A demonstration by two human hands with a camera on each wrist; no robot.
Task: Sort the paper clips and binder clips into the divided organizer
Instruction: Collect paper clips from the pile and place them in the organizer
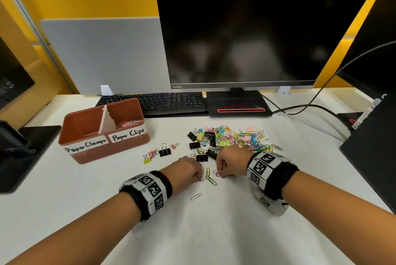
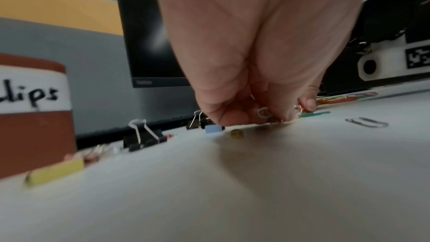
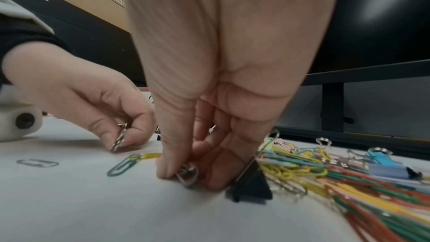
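Note:
My left hand (image 1: 199,177) pinches a small bunch of silvery paper clips (image 3: 120,138) against the white desk. Beside it, my right hand (image 1: 219,173) pinches pink paper clips (image 3: 187,173) at the near edge of the mixed pile (image 1: 231,138) of coloured paper clips and binder clips. Two linked green paper clips (image 1: 211,177) lie between the hands, and a silver one (image 1: 196,196) lies nearer me. The brown organizer (image 1: 85,119) stands at the left, labelled "Paper Clamps" and "Paper Clips". Coloured paper clips (image 1: 128,123) lie in its right compartment.
A few binder clips (image 1: 165,152) lie apart between organizer and pile. A black binder clip (image 3: 250,185) touches my right hand. A keyboard (image 1: 154,102) and a monitor's base (image 1: 237,104) stand behind, with cables (image 1: 300,106) and a second monitor (image 1: 375,147) on the right.

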